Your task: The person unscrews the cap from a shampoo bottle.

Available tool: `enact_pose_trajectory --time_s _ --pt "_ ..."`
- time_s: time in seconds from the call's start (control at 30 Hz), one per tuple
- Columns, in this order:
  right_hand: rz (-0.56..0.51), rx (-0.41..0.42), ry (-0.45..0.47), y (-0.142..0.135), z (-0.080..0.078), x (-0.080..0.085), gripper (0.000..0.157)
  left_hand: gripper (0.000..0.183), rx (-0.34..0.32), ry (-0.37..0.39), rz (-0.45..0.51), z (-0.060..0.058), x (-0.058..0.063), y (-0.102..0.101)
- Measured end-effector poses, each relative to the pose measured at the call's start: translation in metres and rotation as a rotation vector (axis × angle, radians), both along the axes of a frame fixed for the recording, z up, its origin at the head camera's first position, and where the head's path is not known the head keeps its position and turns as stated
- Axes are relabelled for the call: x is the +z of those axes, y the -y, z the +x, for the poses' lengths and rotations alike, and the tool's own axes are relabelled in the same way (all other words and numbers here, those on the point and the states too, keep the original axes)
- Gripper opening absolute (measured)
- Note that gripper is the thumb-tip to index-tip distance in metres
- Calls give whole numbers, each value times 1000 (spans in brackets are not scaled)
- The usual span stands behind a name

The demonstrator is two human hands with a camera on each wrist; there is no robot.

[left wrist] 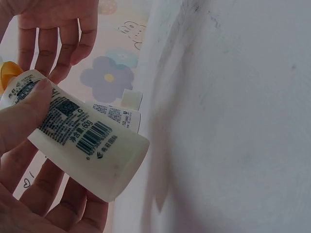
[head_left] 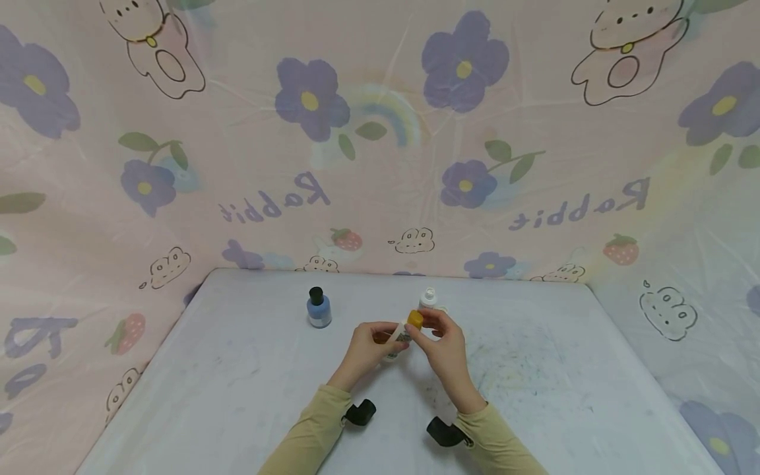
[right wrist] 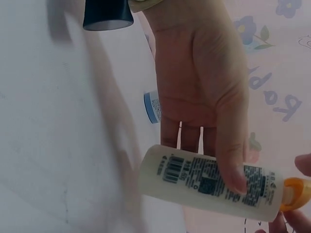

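My left hand (head_left: 369, 348) holds a small white squeeze bottle (left wrist: 97, 133) tilted over the table, thumb across its printed label and fingers behind it. A barcode and dark print face the left wrist view. On the bottle's upper end is an orange cap (head_left: 415, 320), and a pale neck shows within it in the right wrist view. My right hand (head_left: 446, 346) pinches this cap between thumb and fingers; in the right wrist view only its fingertips (right wrist: 303, 165) appear at the edge. The left thumb presses on the bottle (right wrist: 209, 184) there too.
A blue bottle (head_left: 318, 313) with a black cap stands at the back left of the white table (head_left: 237, 396). Behind my right hand stands another white bottle (head_left: 428, 298), partly hidden. Black wrist cameras (head_left: 361, 413) hang at both sleeves. Printed cloth (head_left: 380, 165) walls surround the table.
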State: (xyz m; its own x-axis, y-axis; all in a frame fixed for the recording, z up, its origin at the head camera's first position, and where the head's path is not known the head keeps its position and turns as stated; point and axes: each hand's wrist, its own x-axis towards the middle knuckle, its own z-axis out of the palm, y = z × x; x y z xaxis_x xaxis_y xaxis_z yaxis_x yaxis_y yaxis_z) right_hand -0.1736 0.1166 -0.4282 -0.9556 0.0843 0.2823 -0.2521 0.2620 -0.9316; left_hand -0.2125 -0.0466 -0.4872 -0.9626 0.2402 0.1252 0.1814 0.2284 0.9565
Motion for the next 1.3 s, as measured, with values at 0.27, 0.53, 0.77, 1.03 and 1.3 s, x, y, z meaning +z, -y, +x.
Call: enact_pose_trajectory --time_s 0.27,0.53,0.77,1.03,1.3 --pt "1 -4 6 1 -1 1 32 35 2 8 -7 1 1 -1" --pt "12 0 13 -1 -2 1 31 35 -14 17 0 2 -1 -2" --pt "18 9 12 -3 -1 2 31 34 -23 16 4 2 -2 -3" --pt "-32 28 -26 -7 -3 3 30 34 -11 13 -16 1 -3 -4" --pt "-83 45 -41 -13 -4 3 32 35 -2 10 -13 2 -2 -3"
